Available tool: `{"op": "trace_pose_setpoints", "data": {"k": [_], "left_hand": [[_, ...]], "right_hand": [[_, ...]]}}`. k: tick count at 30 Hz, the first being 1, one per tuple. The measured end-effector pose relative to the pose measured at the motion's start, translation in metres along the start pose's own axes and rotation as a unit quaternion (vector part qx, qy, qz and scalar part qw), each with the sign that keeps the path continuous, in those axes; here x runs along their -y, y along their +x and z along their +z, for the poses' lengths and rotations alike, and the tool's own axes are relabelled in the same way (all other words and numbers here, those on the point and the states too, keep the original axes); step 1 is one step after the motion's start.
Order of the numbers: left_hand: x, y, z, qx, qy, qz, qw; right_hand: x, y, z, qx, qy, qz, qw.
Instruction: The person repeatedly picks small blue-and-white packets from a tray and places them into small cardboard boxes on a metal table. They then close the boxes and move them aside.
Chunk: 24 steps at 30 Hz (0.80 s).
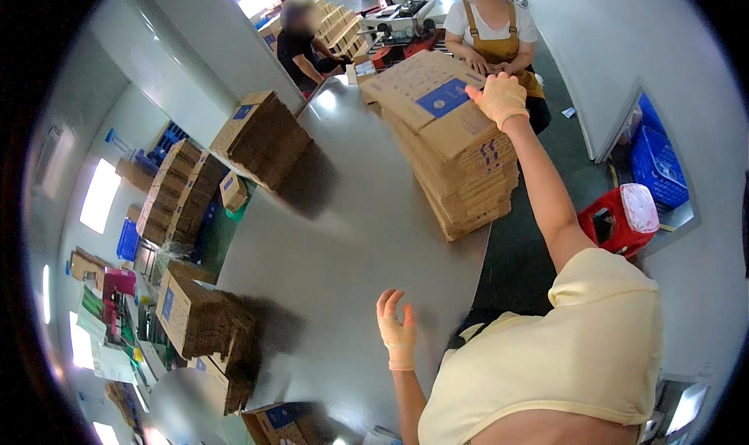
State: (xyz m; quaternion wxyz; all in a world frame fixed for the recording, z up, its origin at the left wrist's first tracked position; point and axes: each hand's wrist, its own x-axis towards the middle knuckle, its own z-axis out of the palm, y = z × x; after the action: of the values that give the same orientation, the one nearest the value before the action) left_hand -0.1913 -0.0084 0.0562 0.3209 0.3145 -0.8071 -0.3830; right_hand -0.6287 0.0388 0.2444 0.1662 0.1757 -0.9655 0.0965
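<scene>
A tall stack of flattened cardboard boxes [468, 184] stands on the grey metal table [351, 242], its top sheet printed with a blue panel. My right arm stretches forward, and my right hand [502, 98] is at the far right edge of that top sheet. Its thumb and fingers are apart; whether they press on the cardboard is hard to tell. My left hand [396, 332] hovers over the near part of the table, fingers loosely curved and spread, with nothing in it. Both hands wear thin pale gloves that leave the fingertips showing.
More flattened-box stacks stand along the table's left side, one farther back [265, 145] and one nearer [203, 320]. A person in a brown apron [499, 43] is beyond the tall stack; another in black [300, 51] sits far left. A red stool [620, 219] stands at right.
</scene>
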Motion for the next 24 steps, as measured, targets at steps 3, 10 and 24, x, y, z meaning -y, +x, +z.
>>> {"op": "trace_pose_setpoints", "data": {"k": [3,10,24], "left_hand": [[-0.017,0.022,-0.001,0.013,0.027,0.037,0.999],[-0.066,0.063,0.005,-0.048,-0.605,-0.184,0.773],[0.039,-0.027,-0.038,-0.575,0.112,-0.308,0.750]], "right_hand": [[-0.008,0.005,0.005,-0.052,0.013,-0.113,0.992],[0.075,-0.109,-0.034,0.087,0.104,-0.425,0.895],[0.171,-0.324,0.038,0.093,0.469,-0.419,0.772]]}}
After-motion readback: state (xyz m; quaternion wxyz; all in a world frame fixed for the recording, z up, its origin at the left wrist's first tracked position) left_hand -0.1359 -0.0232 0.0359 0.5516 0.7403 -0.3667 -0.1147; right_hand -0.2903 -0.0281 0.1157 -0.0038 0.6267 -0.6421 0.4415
